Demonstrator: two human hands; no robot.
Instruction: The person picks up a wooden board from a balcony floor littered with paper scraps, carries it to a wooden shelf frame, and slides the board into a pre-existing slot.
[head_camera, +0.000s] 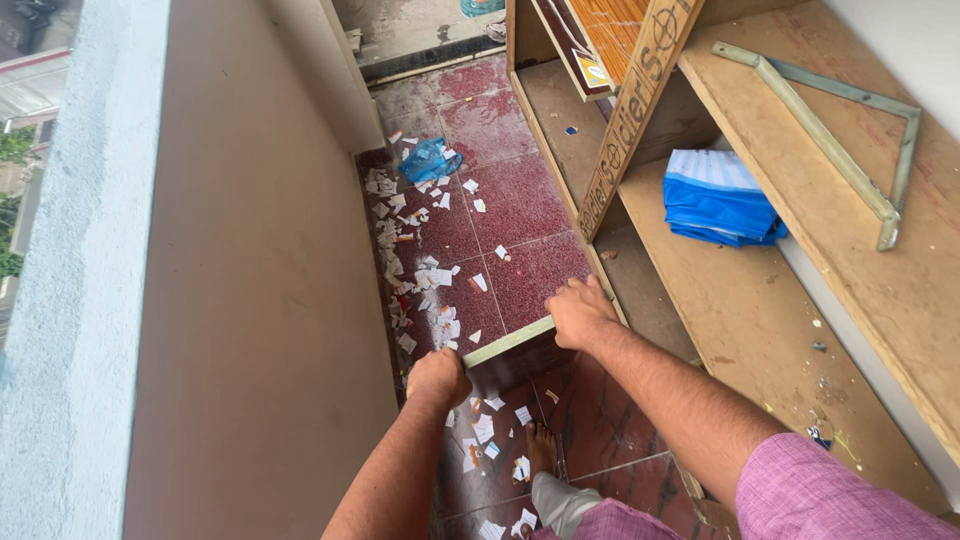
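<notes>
**On the balcony floor, both hands at a pale strip**

Against the beige parapet wall (260, 300) on the left, I see torn paper scraps (420, 270) scattered along the red tiled floor (520, 215), with a crumpled blue bag (428, 160) farther off. My left hand (438, 377) is curled into a fist around the near-left end of a pale green strip (505, 342) lying low across the floor. My right hand (580, 312) grips the strip's other end, fingers folded over it, just beside the wooden shelf unit (760, 310). A bare foot (541, 447) stands among scraps below the hands. On the right, a folded blue and white cloth (718, 197) lies on a shelf, and a metal angle bracket (830, 140) rests on the top board.
</notes>
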